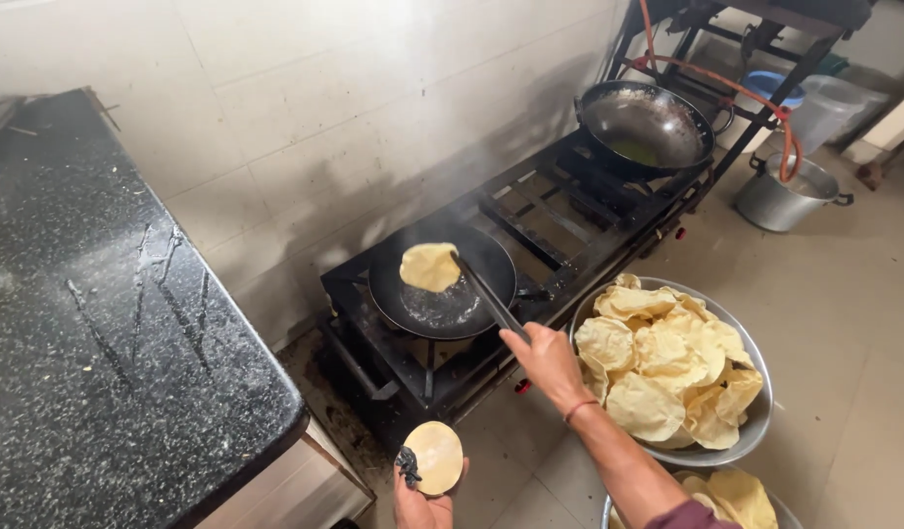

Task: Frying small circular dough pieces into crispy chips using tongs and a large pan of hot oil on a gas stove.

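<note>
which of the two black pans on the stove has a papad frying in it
The nearer black round pan, just ahead of the right hand, holds a pale yellow papad in bubbling oil. The farther black wok holds only oil.

The flat disc (pixel 429 265) above the pan (pixel 442 294) is pale yellow with faint browner patches; the pan itself is black, its oil glinting grey. The tongs (pixel 489 297) are dark grey. A second disc (pixel 435 456) is creamy yellow — smooth and even. The puffed crisps (pixel 667 367) are light golden in a silver-grey bowl (pixel 756 421). The countertop (pixel 99 333) is black, speckled white — streaked with pale dust. The stove frame (pixel 560 225) is black, the hose (pixel 756 98) orange-red, the wall tiles (pixel 324 108) off-white.
</note>
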